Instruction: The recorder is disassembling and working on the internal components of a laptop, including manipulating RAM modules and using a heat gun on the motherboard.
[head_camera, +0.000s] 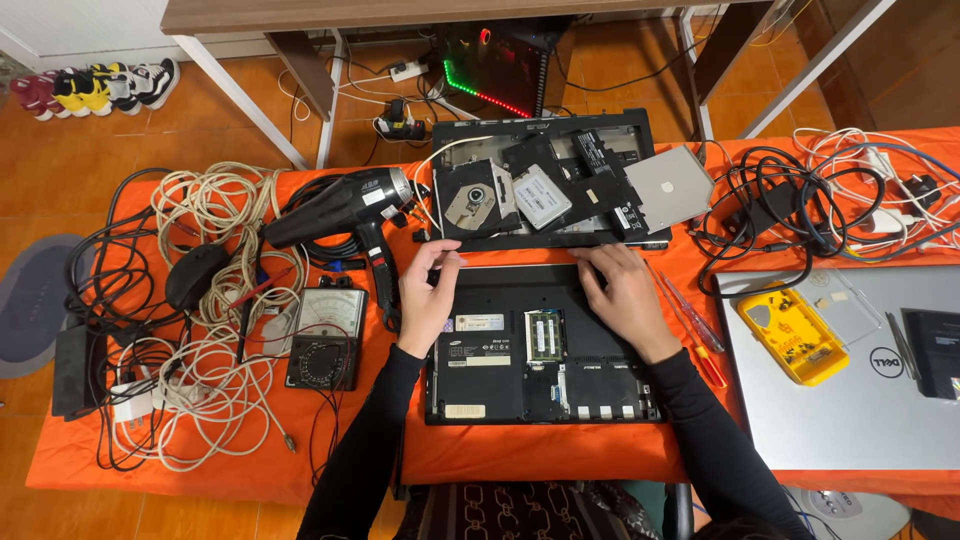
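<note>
Resting on an orange cloth that covers the counter (560, 455), a black laptop (540, 345) lies bottom-up with its memory bay uncovered, straight in front of the person. The left hand (425, 295) curls loosely at the laptop's far left corner, fingers bent and touching the edge, gripping nothing that shows. The right hand (622, 295) lies flat and open on the far right part of the base. Beyond the laptop sits a second, dismantled laptop shell (545, 180) carrying loose drives and a grey disc drive. To the left lie a black heat gun (345, 205), a meter with a dial (325, 338) and a tangle of pale cables (215, 300). To the right are red screwdrivers (690, 330), a yellow parts box (792, 335), a closed silver laptop (850, 400) and more wires (800, 200). The floor (70, 160) is orange tile; shoes (95, 88) stand by the wall, and a power strip (400, 125) lies under a white-legged table.
</note>
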